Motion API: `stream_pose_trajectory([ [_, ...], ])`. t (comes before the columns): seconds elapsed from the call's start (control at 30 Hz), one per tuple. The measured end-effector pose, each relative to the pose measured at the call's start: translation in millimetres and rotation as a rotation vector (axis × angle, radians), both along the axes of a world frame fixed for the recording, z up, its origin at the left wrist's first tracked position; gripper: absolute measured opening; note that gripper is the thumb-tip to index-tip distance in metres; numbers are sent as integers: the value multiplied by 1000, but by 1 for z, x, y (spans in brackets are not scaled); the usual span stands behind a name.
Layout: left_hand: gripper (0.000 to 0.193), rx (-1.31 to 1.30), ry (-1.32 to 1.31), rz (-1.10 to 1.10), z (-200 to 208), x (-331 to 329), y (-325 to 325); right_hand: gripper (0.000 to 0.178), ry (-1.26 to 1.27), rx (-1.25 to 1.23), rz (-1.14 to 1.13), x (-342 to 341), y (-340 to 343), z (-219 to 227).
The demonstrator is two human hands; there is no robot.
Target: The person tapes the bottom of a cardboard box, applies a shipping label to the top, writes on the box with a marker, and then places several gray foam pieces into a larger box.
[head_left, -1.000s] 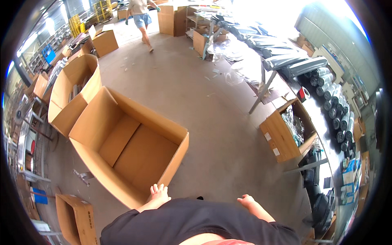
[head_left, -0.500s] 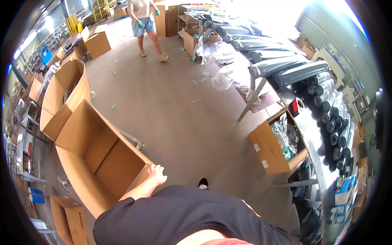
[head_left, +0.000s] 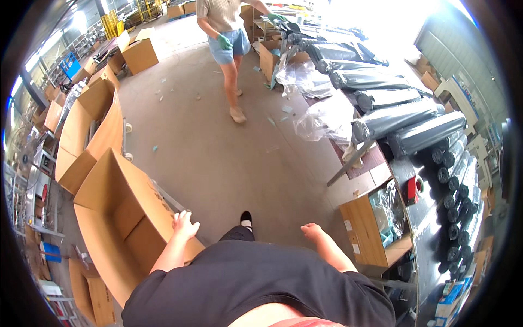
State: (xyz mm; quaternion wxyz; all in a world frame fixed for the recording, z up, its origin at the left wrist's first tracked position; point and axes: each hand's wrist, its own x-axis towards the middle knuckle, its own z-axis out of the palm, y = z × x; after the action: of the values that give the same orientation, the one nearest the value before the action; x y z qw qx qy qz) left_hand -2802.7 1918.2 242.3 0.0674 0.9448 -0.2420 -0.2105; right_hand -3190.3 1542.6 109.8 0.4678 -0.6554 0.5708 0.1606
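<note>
My left hand (head_left: 186,224) is at the near right side of a large open cardboard box (head_left: 109,240), its fingers apart and holding nothing. Whether it touches the box cannot be made out. Brown inner walls show inside this box. Out in front of my body on the right, my right hand (head_left: 312,231) hangs over the floor, fingers curled in and nothing visible in them. Closest to it is a smaller cardboard box (head_left: 357,231) with clear plastic film inside, beside the table on the right.
Another tall open box (head_left: 76,152) on a wheeled base stands beyond the large one. Dark wrapped rolls (head_left: 425,131) cover the table (head_left: 422,234) at right, with a red tape dispenser (head_left: 415,189). Ahead, a co-worker (head_left: 229,43) wearing green gloves walks by the table's far end.
My left hand has left the box's near corner, and my right hand has come into view. The co-worker has come closer and moved right, one gloved hand now at the rolls. My view has shifted.
</note>
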Motion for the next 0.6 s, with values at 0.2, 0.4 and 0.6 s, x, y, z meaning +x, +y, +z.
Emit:
stream_pose_trajectory([
  [0.2,65,-104,-33,40,5,140,-80,44,168,61,230,114,-69,14],
  [0.4,55,-460,-143,-283,61,265,-201,46,186,228,1,187,-118,23],
  [0.6,51,-888,-140,-726,242,335,-325,51,281,190,67,245,-174,-43],
])
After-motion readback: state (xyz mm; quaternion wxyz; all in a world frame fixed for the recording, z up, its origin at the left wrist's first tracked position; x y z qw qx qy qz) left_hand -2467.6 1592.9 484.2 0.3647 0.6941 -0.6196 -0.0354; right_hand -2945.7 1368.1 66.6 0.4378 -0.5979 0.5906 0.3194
